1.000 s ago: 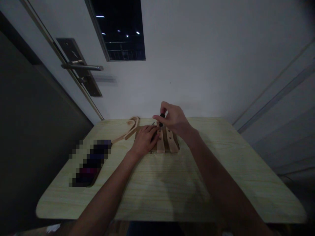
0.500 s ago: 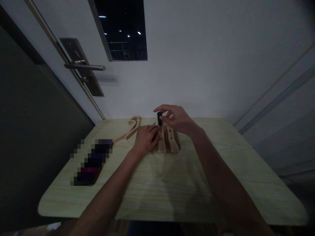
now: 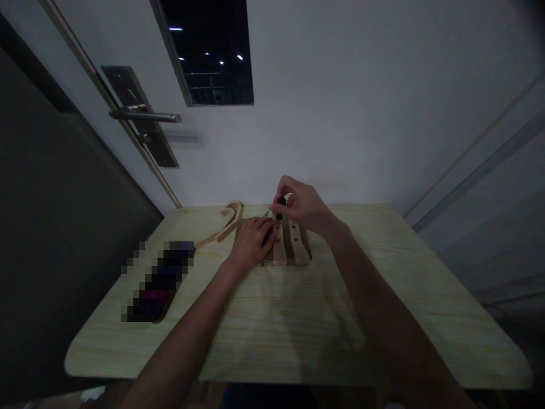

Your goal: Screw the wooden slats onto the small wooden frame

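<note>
A brown board with two pale wooden strips (image 3: 301, 250) fixed along it lies near the back of the table; dark holes dot the strips. My left hand (image 3: 254, 241) rests flat over the board's left part, fingers stretched out, with the thumb and fingertips at the left strip (image 3: 279, 254). Above the far end of that strip, my right hand (image 3: 304, 204) pinches the black handle of a short screwdriver (image 3: 280, 208). Its tip is hidden, so I cannot tell whether it touches a screw. A thin metal piece (image 3: 266, 215) pokes out behind my left hand.
Left of the board lies a curved wooden hook piece (image 3: 230, 221). A dark, pixelated flat object (image 3: 164, 281) is nearer on the left of the pale table (image 3: 238, 352). A white door with a metal handle (image 3: 147, 116) stands directly behind the table.
My right hand's fingers have closed round the black screwdriver handle, where they were spread about it before. The handle now leans slightly. My left hand stays in place.
</note>
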`<state>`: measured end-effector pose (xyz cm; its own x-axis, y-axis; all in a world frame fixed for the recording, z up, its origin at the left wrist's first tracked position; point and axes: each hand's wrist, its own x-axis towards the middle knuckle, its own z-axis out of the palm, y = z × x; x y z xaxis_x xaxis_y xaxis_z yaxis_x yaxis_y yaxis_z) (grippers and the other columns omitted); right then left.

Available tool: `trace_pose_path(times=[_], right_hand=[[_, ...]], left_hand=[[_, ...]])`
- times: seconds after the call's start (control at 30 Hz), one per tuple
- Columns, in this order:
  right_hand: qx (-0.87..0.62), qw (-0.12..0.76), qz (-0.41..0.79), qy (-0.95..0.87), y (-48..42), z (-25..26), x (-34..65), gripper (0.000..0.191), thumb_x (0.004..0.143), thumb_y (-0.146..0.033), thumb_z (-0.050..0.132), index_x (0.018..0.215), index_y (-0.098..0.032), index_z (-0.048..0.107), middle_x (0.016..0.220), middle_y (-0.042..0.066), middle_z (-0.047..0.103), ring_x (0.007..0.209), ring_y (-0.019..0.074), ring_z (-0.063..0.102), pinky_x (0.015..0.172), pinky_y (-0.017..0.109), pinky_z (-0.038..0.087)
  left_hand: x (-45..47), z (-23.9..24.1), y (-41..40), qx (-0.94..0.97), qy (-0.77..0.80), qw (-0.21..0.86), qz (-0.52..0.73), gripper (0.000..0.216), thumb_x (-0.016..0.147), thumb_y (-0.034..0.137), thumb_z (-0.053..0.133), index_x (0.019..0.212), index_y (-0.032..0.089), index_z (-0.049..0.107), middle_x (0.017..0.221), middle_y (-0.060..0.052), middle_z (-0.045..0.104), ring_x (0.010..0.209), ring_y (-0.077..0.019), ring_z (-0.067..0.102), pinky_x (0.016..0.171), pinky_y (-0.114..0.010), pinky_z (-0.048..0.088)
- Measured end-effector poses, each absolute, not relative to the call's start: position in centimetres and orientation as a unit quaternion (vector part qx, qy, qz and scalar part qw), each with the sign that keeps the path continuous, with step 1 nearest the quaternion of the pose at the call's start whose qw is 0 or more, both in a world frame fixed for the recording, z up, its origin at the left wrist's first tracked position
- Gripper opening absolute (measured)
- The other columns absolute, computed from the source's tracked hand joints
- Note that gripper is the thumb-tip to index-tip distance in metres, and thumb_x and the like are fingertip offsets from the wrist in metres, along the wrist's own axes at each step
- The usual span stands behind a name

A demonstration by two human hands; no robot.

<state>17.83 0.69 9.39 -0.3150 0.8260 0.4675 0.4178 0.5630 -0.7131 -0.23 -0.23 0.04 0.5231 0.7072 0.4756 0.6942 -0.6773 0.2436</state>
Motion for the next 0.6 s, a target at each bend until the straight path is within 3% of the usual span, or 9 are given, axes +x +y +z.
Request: trace_pose_path(times=[0.1,0.2,0.4,0.6], right_hand=[[-0.372,0.418,0.267,-0.785,0.55,9.51,17.74,0.017,0.078,-0.03,0.066,0.09,-0.02,0.059,0.081,-0.001,0.065,0.058,0.0085,0.053,0.058,0.024,0.042],[-0.357,0.411,0.256,-0.799,0.66,9.69,17.8,0.008,0.079,-0.025,0.062,0.082,-0.018,0.066,0.08,0.002,0.068,0.068,0.0114,0.059,0.065,0.025,0.048],[-0.373,0.39,0.275,-0.796,0.73,9.94,18.29,0.025,0.082,-0.016,0.055,0.098,-0.017,0.073,0.1,0.007,0.074,0.077,0.014,0.067,0.074,0.03,0.056],[-0.395,0.408,0.261,-0.781,0.59,9.99,18.18,0.018,0.077,-0.02,0.064,0.092,-0.018,0.074,0.087,0.006,0.074,0.075,0.0151,0.067,0.069,0.028,0.054]], left_hand=[[-0.23,-0.05,-0.19,0.873,0.4,0.015,0.28,0.035,0.1,0.032,0.044,0.125,0.016,0.061,0.125,-0.013,0.066,0.117,-0.0289,0.058,0.1,-0.05,0.048],[-0.25,-0.08,-0.17,0.872,0.401,0.017,0.28,0.035,0.1,0.032,0.043,0.124,0.015,0.061,0.125,-0.014,0.066,0.116,-0.029,0.059,0.099,-0.051,0.048],[-0.31,0.03,-0.23,0.873,0.403,0.017,0.274,0.035,0.1,0.032,0.044,0.125,0.014,0.061,0.126,-0.014,0.066,0.116,-0.0294,0.059,0.1,-0.05,0.047],[-0.3,0.03,-0.23,0.873,0.401,0.017,0.275,0.034,0.1,0.032,0.044,0.123,0.014,0.061,0.125,-0.015,0.066,0.115,-0.0289,0.059,0.099,-0.051,0.048]])
